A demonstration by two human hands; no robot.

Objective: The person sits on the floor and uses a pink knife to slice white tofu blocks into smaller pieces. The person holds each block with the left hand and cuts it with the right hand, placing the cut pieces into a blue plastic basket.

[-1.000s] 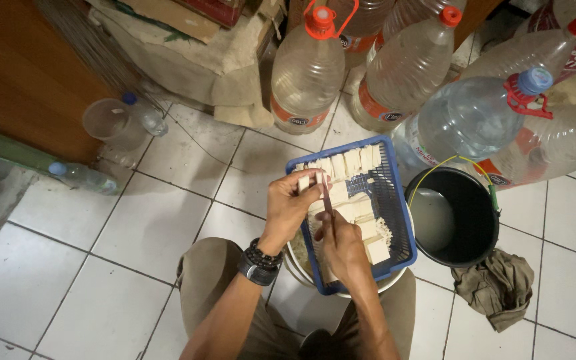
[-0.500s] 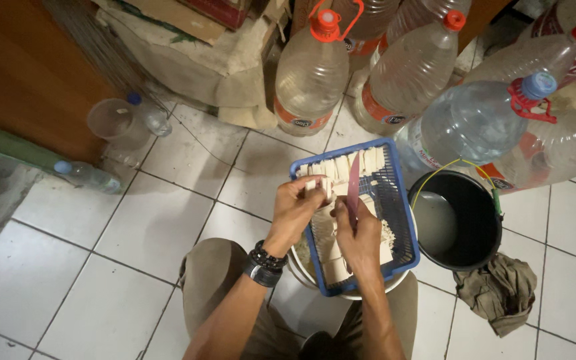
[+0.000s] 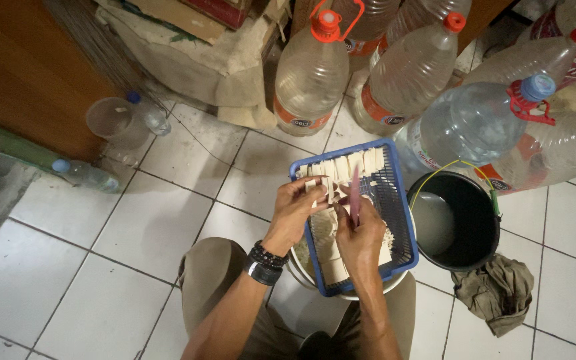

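Over the blue slotted plastic basket (image 3: 395,200), the left hand (image 3: 295,210) pinches a pale cream block (image 3: 325,188); the right hand (image 3: 361,233), at four o'clock of it, grips a reddish knife blade (image 3: 354,190)

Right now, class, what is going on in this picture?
A person crouches on a tiled floor over a blue slatted tray resting on a pale bucket. The left hand holds a pale block above the tray, and the right hand grips a knife against it. Cut pale pieces line the tray. A black bucket and large bottles stand beside it.
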